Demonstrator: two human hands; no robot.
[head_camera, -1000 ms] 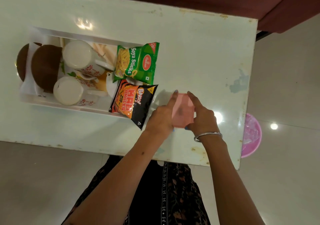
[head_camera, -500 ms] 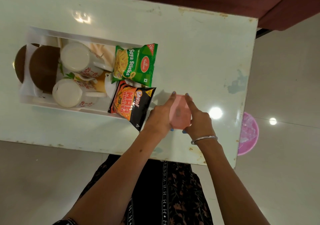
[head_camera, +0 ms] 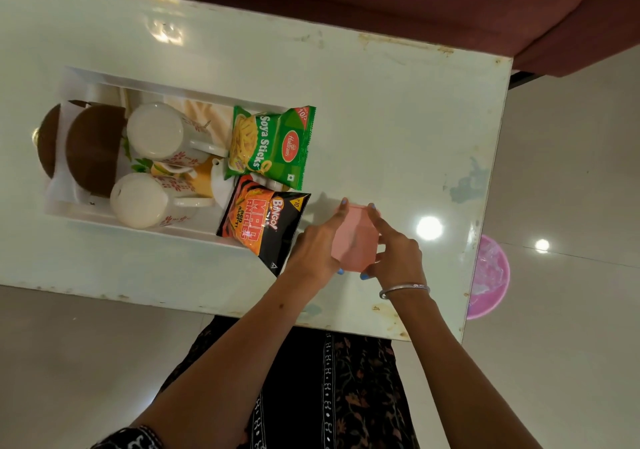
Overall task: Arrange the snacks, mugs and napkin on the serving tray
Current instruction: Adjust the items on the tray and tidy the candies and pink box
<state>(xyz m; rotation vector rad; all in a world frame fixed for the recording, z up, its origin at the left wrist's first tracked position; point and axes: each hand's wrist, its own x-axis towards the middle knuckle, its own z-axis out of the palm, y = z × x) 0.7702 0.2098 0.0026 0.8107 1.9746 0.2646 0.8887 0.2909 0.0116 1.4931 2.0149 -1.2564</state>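
hands: left hand (head_camera: 317, 248) and right hand (head_camera: 394, 251) both pinch the pink napkin (head_camera: 355, 237) from each side | napkin: on the white surface (head_camera: 381, 119), just right of the tray (head_camera: 104, 218) | tray: two mugs (head_camera: 156, 133) in it; green snack bag (head_camera: 272, 145) and black snack bag (head_camera: 265, 225) lie at its right end, poking over the edge
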